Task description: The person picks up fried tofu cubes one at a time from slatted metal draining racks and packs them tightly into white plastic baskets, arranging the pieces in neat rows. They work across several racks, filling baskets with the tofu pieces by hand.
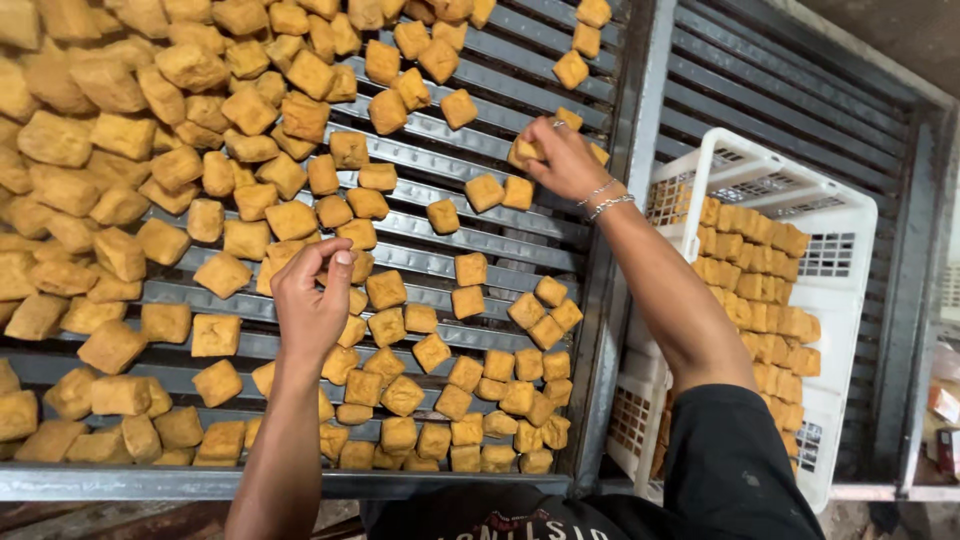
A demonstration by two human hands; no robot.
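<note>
Several golden-brown fried tofu cubes (pixel 222 273) lie spread over a grey slatted metal rack (pixel 470 240). My left hand (pixel 312 300) hovers over the middle of the rack, fingers curled together above a cube; whether it grips one is hidden. My right hand (pixel 562 158), with a ring and silver bracelets, reaches farther out and pinches a tofu cube (pixel 524 150) near the rack's right side. A white plastic crate (pixel 790 215) to the right holds neat rows of the same cubes (pixel 765 300).
The cubes pile thickest at the upper left (pixel 90 120) and along the near edge (pixel 440 430). A metal frame bar (pixel 615 250) divides this rack from a second slatted rack (pixel 790 90) under the crate. Small packages (pixel 943 400) lie at far right.
</note>
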